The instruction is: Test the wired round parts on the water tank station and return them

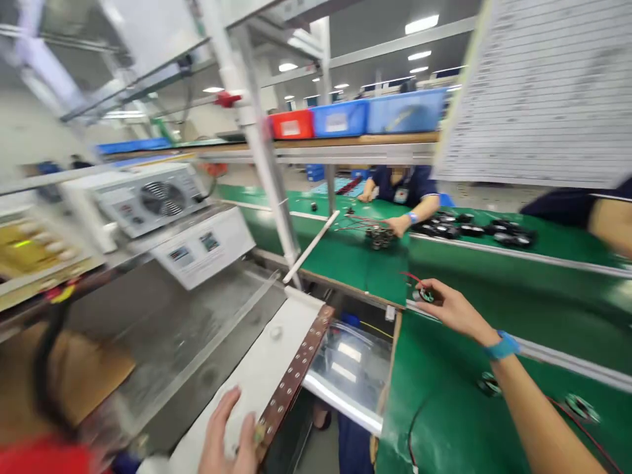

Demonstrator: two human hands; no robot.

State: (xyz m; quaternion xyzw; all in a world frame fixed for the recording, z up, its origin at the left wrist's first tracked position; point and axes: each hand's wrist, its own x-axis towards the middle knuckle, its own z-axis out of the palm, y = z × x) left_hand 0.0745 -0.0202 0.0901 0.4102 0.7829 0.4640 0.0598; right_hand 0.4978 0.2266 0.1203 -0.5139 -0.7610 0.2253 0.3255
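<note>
My right hand [451, 309] reaches over the green bench and pinches a small round part with a green circuit board [424, 295], from which a red wire trails. At the lower middle, my left hand [228, 434] has its fingers apart over a white board [276, 332], with nothing seen in them. Beside its thumb runs a brown strip with a row of round metal studs [291, 375]. Similar round parts with wires lie under my right forearm, one a green ring [582, 408], another a darker one [488, 384]. The picture is blurred in places.
Across the bench, a co-worker's hand [399, 225] touches a cluster of dark parts [379, 237]. Black round parts [508, 232] lie at the back right. A white upright post [266, 151] and a grey instrument [148, 197] stand left. A paper sheet [538, 92] hangs at right.
</note>
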